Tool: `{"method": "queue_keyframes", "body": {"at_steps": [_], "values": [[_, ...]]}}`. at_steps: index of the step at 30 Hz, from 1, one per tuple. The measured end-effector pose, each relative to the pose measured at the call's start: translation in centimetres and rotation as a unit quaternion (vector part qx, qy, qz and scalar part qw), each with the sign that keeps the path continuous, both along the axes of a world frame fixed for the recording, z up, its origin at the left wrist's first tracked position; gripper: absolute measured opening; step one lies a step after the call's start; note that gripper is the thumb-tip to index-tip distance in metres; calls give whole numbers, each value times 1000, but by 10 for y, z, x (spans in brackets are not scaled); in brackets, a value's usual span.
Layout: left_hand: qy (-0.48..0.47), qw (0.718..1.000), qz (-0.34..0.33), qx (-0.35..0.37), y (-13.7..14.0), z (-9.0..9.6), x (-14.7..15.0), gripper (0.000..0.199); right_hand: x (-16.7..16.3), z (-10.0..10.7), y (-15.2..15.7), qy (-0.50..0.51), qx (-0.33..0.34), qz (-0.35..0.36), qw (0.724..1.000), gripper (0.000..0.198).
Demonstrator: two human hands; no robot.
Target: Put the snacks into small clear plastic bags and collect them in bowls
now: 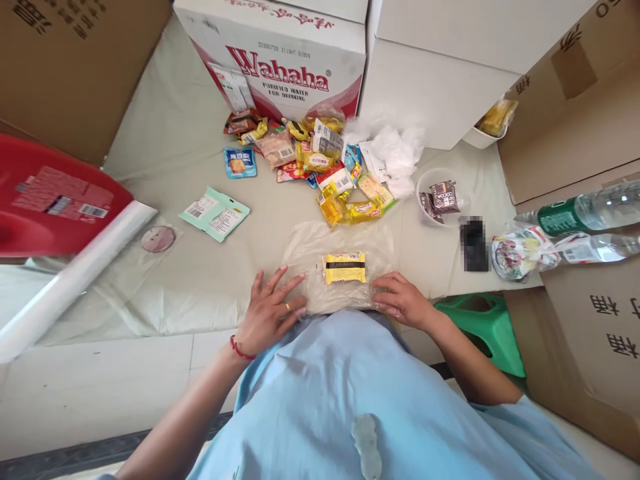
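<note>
A small yellow snack packet (346, 268) with a dark stripe lies on a sheet of clear plastic film (310, 243), spread at the table's near edge. My left hand (273, 308) rests on the film's left side with its fingers spread. On the opposite side, my right hand (404, 300) touches the film's right edge; its fingers are loosely bent and slightly apart, with the fingertips close to the packet. Neither hand touches the packet. Beyond the film sits a heap of wrapped snacks (320, 160) in several colours.
A white plastic-wrap roll (75, 283) leans at left beside a red container (60, 193). A mint-green packet (216, 213) lies nearer the film. To the right are a clear bowl (423, 180) with brown packets, a blurred dark object (474, 245) and bottles (570, 217). Cartons (295, 40) stand behind.
</note>
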State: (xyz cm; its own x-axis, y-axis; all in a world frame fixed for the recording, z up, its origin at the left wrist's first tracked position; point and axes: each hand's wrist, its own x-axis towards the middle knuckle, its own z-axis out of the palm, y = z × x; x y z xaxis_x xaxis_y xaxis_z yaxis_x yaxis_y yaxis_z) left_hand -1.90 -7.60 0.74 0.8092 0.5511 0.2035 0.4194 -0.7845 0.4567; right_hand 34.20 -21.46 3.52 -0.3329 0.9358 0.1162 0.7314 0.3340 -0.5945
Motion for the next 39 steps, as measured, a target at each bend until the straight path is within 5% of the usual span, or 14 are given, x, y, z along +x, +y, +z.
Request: {"method": "queue_keyframes", "body": {"at_steps": [4,9,12,16,18,19,21,23,27,30,34,39], "values": [[-47,994,56,-80,21,3,7,23,7,20,30,119,-68,-21,990,26],[-52,959,236,-151,59,-3,27,27,14,17,70,94,-172,-182,964,35],[-84,925,357,-96,67,8,32,25,15,8,82,17,-192,-228,954,32],[-180,878,427,122,40,46,28,21,20,7,81,-35,-194,-231,953,31],[-202,886,357,215,17,61,34,19,24,11,79,-25,-196,-236,952,31],[-198,912,283,221,5,65,40,23,25,12,78,-15,-197,-239,951,31],[-142,968,118,170,-11,63,61,31,28,14,75,8,-200,-244,949,31],[-44,994,31,93,-14,53,85,37,32,14,72,27,-208,-242,947,32],[25,999,25,33,4,26,117,40,47,23,71,-50,-216,-263,939,27],[32,999,28,34,13,16,119,40,51,39,86,-168,-146,-276,935,26],[37,996,37,67,8,16,116,38,23,51,131,-184,-65,-117,974,30],[51,991,78,97,-2,18,116,34,-24,35,186,-227,-108,-43,967,49]]}}
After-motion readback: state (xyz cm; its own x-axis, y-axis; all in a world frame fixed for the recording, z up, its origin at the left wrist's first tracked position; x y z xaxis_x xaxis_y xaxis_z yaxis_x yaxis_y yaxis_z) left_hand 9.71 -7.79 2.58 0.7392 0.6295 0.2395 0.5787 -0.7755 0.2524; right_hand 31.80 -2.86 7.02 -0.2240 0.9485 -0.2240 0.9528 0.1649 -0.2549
